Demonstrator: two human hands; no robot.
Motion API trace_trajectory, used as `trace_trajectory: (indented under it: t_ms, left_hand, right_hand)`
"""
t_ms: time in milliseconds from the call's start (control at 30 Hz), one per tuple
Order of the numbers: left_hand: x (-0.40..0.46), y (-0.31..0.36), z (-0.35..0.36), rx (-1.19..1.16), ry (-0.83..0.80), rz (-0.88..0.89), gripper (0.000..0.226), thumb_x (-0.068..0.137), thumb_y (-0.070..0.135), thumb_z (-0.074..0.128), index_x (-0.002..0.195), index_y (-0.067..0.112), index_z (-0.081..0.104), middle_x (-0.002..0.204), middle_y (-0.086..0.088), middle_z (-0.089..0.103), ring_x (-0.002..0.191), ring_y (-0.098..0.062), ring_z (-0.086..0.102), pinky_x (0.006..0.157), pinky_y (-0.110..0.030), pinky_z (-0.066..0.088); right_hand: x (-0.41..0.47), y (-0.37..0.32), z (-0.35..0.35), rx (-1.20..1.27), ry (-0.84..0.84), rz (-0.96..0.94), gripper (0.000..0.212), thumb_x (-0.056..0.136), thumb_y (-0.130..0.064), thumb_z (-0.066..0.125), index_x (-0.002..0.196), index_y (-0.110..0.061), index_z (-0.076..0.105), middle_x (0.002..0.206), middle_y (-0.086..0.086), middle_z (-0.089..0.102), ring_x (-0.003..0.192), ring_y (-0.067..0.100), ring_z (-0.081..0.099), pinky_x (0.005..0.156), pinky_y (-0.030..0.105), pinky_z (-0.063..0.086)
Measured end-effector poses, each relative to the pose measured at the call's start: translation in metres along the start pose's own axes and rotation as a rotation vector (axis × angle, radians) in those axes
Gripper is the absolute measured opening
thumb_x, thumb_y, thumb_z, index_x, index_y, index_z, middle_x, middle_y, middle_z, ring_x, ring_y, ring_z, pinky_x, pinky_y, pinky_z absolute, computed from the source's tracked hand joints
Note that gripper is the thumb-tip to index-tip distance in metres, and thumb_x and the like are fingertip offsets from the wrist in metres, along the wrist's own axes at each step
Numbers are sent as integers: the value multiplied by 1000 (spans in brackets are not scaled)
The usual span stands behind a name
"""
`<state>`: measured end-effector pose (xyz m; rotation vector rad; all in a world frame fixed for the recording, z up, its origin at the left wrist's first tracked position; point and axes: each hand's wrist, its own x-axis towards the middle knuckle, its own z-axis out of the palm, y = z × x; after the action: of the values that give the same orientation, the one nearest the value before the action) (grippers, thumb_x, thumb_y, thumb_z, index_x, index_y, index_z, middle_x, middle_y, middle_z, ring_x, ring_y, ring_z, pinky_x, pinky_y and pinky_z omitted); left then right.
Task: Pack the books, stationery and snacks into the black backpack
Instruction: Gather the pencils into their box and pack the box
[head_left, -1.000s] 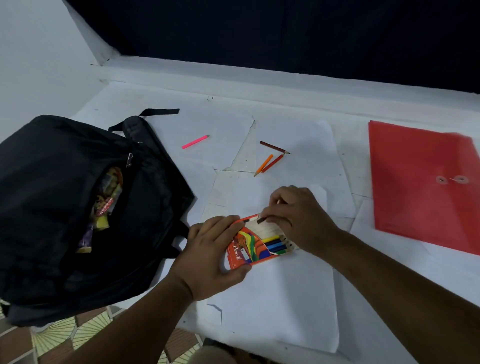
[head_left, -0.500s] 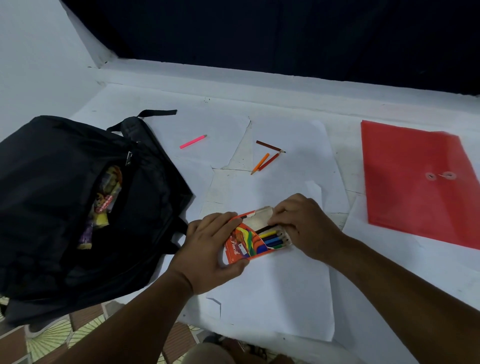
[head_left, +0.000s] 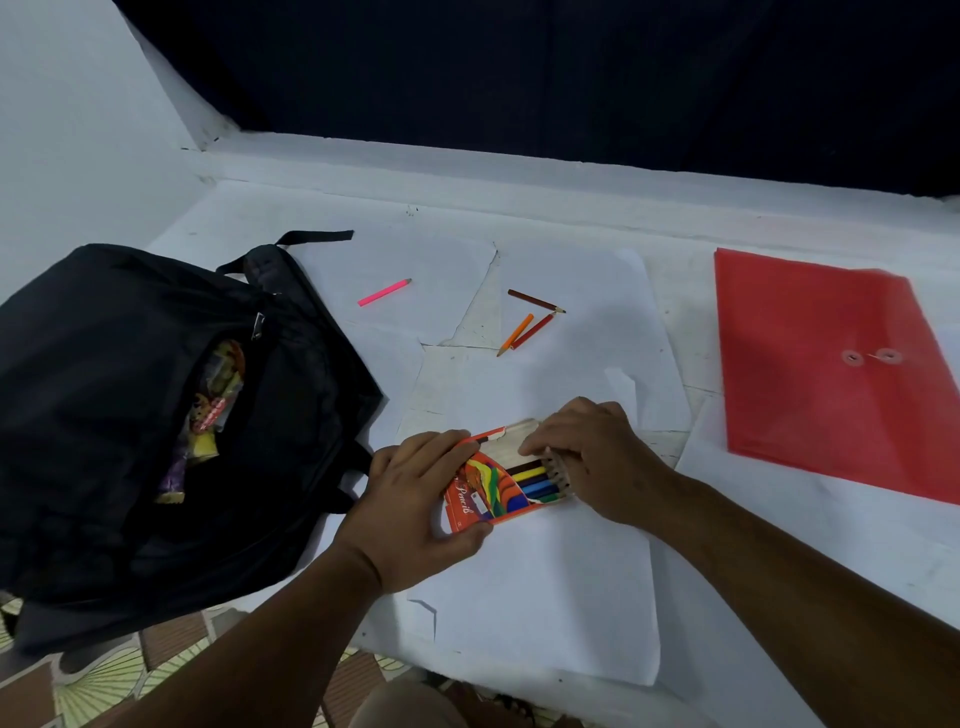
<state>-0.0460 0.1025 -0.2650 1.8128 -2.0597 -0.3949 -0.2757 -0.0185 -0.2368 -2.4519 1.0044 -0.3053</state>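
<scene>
Two hands: both on the pencil box (head_left: 498, 480) at the middle of the white counter (head_left: 545, 597).
Black backpack (head_left: 104, 415): at the far left, lying on the counter's left edge and hanging partly over the tiled floor (head_left: 104, 680); its top opening gapes.
Snack packets (head_left: 208, 415): inside the backpack's opening, yellow, red and purple wrappers showing.
Pink pencil (head_left: 384, 292): alone on the counter, just right of the backpack's top strap.
Left hand (head_left: 415, 499): fingers and thumb curled round the left end of the pencil box, clamped on it.
Pencil box: orange card, flat on a paper sheet, lid flap open, coloured pencils showing in a row inside.
Loose pencils (head_left: 530, 322): brown, orange and red ones, lying together beyond the box, well apart from it.
Right hand (head_left: 592, 457): fingers bent down over the right end of the box, fingertips pressing on the flap and pencil ends; whether it grips anything, I cannot tell.
Red folder (head_left: 831, 374): flat at the far right of the counter, string clasp on its face, well apart from both hands.
</scene>
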Motion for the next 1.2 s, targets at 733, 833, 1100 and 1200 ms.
trace_trajectory:
  t_ms: [733,833,1100,1200]
  left_hand:
    - [1,-2,2,0,-1,-5,81,82,77,52,149,33,38,153,17,39,140,-1,32,113,-27,19]
    - [0,-1,1,-4,9,-3,81,82,76,53,149,33,39,153,17,39,140,-1,32,113,-27,18]
    - [0,0,0,7,15,4,81,82,74,56,149,32,39,153,15,41,139,-3,33,111,-28,19]
    - [1,1,0,5,12,4,81,82,75,55,149,31,41,152,15,41,139,-3,34,111,-25,17]
  right_hand:
    - [103,44,-23,-380,268,-17,14,94,-18,64,104,-16,74,109,3,68,106,25,56,84,40,48]
    - [96,38,-28,-291,330,-65,11,96,-20,62,102,-18,72,102,1,73,99,25,62,85,42,47]
    - [44,3,-13,-47,175,-187,25,98,-20,59,119,-19,72,102,0,61,91,14,59,68,28,56]
    - [25,-2,-4,-80,93,-166,26,93,-23,66,118,-18,72,110,5,63,101,17,58,74,33,60]
